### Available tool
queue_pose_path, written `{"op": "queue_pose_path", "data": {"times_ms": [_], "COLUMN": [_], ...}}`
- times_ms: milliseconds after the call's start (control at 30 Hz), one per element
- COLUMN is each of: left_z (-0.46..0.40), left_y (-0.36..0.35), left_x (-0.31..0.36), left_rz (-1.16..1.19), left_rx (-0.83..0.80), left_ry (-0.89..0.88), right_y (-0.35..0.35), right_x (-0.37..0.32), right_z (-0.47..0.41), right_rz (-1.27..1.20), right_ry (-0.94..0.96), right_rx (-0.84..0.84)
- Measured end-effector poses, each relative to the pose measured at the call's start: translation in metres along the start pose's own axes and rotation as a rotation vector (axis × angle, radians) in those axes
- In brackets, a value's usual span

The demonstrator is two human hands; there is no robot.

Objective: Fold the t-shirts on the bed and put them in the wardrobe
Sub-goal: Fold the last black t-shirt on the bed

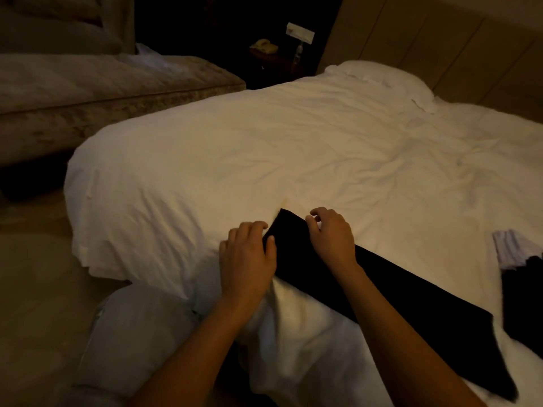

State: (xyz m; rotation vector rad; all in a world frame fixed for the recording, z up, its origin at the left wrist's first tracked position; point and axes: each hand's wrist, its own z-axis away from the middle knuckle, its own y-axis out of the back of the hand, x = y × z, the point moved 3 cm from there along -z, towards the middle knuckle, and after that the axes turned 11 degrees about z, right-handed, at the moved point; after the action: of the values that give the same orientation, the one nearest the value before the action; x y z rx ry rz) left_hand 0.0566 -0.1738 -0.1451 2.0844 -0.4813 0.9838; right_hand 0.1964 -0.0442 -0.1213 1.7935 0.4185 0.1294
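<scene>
A black t-shirt [390, 292], folded into a long narrow strip, lies diagonally on the white bed [264, 148] near its front edge. My left hand [246, 257] sits at the strip's far end, its thumb on the cloth and its fingers curled at the edge. My right hand [332, 233] rests on the same end from the other side, fingers loosely bent over the fabric. At the right edge lies more dark clothing [526, 301] with a pale folded piece [508, 249] above it.
A beige sofa [88, 92] stands at the back left, close to the bed's corner. A dark bedside table [276, 60] with a telephone is behind the bed. My knee in light trousers [132, 333] is against the bed's front edge.
</scene>
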Motion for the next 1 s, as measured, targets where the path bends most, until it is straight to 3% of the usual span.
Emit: {"op": "queue_pose_path", "data": {"times_ms": [67,200,400,700,900,1000], "left_z": [-0.002,0.008,0.044,0.066,0.069,0.071], "left_y": [-0.008,-0.042,-0.103,-0.164,-0.180,-0.183], "left_x": [0.020,0.056,0.105,0.136,0.135,0.134], "left_rz": [-0.023,0.035,-0.041,-0.188,-0.187,-0.158], "left_rx": [-0.038,-0.266,-0.617,-0.644,-0.593,-0.584], "left_ry": [-0.102,-0.288,-0.369,-0.329,-0.234,-0.222], "right_y": [0.010,0.030,0.040,0.059,0.073,0.079], "right_x": [0.024,0.082,0.160,0.235,0.257,0.270], "right_z": [0.019,0.067,0.137,0.193,0.193,0.186], "right_rz": [0.037,0.063,0.143,0.076,-0.291,-0.665], "right_ry": [-0.056,-0.213,-0.363,-0.598,-0.839,-0.955], "right_rx": [0.041,0.093,0.087,0.055,0.010,-0.053]}}
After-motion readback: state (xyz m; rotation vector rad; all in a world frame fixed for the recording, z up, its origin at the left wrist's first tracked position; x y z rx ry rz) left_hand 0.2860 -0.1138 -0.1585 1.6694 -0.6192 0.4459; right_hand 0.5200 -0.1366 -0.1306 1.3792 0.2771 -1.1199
